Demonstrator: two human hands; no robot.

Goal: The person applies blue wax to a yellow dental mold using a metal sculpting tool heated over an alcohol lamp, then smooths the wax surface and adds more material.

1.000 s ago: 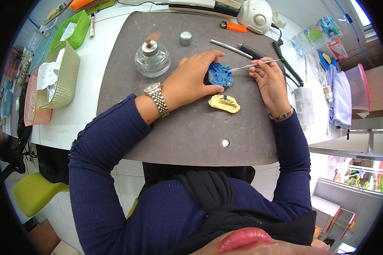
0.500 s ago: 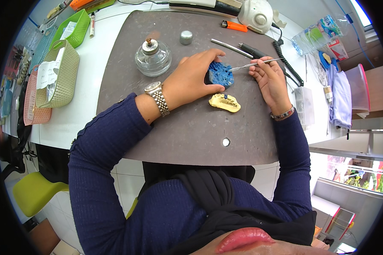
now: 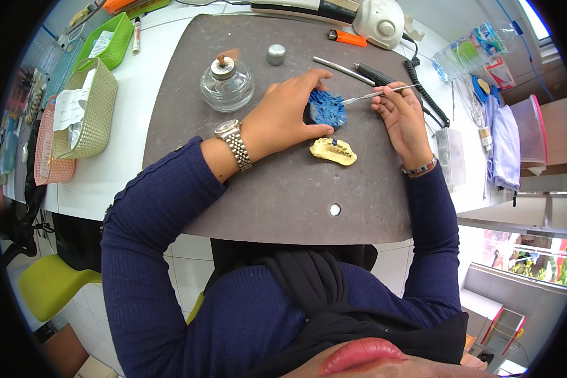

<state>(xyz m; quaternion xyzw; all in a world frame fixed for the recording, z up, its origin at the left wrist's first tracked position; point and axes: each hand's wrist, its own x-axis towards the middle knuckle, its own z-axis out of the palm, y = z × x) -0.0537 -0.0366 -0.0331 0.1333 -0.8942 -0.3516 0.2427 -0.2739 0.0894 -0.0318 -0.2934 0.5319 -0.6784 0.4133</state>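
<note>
Blue block (image 3: 329, 110) pinched by the left hand (image 3: 282, 110), slim metal tool (image 3: 361, 98) by the right hand (image 3: 403, 120).
It is held nearer the bench (image 3: 277, 201)'s right edge than its left; probably light, waxy and easily gouged, it is best gripped by its sides.

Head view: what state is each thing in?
Blue block: rough, held in left hand
Metal tool: gripped in right hand
Glass burner: uncapped, seemingly lit
Metal cap: off, on mat
Lighter: lying, unlit
Yellow cast: lying on mat
Bottle: tilted
Bright green basket: open, holding paper
</note>
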